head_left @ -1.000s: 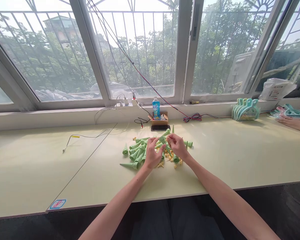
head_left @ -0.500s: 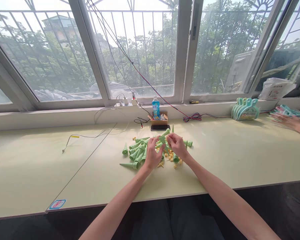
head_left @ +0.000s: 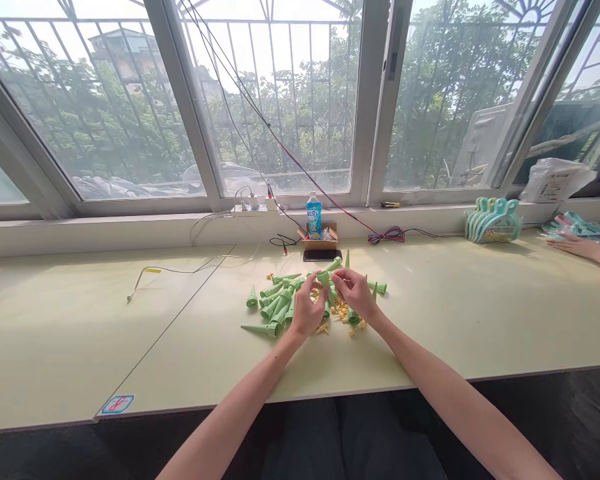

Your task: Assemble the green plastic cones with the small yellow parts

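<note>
One green cone (head_left: 323, 277) is gripped in the left hand (head_left: 309, 312), above the surface (head_left: 180, 360), probably steadied for the right hand (head_left: 356, 293), which pinches beside it, on what I cannot tell. Loose cones (head_left: 281, 305) and yellow pegs (head_left: 339, 310) lie around, seemingly within easy reach. Towards the far edge, a phone (head_left: 323, 255), box (head_left: 321, 245) and bottle (head_left: 314, 217) seem kept aside.

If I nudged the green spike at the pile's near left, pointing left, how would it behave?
The green spike would probably roll in a curve, being wide and round at one end and thin at the other. Its straight taper suggests stiff, light plastic. The other green spikes close by its wide end could block it.
</note>
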{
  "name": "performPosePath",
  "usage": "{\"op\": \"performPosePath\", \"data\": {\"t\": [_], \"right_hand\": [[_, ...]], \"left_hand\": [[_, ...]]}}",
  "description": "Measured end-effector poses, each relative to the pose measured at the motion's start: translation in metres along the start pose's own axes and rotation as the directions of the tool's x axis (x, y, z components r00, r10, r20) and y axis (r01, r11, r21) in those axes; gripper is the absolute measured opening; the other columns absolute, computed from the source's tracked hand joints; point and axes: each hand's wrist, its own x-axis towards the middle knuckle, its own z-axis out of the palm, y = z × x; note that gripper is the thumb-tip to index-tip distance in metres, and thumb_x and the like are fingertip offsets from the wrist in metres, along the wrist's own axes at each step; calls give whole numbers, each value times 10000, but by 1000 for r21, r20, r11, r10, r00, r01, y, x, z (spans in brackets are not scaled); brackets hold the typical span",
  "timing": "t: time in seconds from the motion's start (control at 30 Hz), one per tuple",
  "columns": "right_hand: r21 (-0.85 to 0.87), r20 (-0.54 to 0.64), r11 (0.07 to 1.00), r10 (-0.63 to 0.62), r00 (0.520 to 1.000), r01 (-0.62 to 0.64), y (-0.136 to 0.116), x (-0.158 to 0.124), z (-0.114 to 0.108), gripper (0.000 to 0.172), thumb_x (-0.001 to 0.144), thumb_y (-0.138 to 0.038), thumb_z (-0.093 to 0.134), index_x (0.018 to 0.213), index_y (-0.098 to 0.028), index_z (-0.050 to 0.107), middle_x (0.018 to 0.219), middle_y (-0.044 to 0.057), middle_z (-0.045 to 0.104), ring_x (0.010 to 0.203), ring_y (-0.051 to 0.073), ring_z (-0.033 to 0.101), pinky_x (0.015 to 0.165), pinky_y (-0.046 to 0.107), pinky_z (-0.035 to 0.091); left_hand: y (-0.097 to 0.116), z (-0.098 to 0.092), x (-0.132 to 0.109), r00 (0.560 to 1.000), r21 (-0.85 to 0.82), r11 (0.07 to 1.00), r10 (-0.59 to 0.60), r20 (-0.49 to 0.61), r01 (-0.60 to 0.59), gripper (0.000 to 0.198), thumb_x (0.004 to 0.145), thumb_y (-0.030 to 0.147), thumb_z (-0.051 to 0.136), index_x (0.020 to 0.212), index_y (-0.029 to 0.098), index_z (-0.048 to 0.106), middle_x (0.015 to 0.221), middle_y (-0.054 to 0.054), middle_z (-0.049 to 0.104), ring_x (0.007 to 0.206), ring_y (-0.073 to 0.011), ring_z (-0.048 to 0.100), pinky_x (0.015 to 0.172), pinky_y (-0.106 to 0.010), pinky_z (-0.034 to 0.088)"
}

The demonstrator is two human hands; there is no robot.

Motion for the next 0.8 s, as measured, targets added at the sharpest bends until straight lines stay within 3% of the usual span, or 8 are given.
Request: {"op": "performPosePath", "data": {"t": [0.27,0.8], "right_hand": [[-84,-17,996,-13,1000,12,3,0,-1,335,904,-517,540,792,-203,565,567,-23,500,460,114,444,446,247,364],[3,10,1000,26,1000,-26,8,1,-1,327,896,-500,556,775,-196,552,566,-29,459,475,106,413,435,235,341]], "left_hand": [[-1,0,0,1000,6,1000,-13,8,13,360,885,321,587,1234,234,592,845,-26,708,800,-186,667,740,-310,514],[-4,0,1,998,6,998,61,-2,-61,341,887,305,608,1217,220,598,894,-44,705,825,-181,669,732,-314,550]]}}
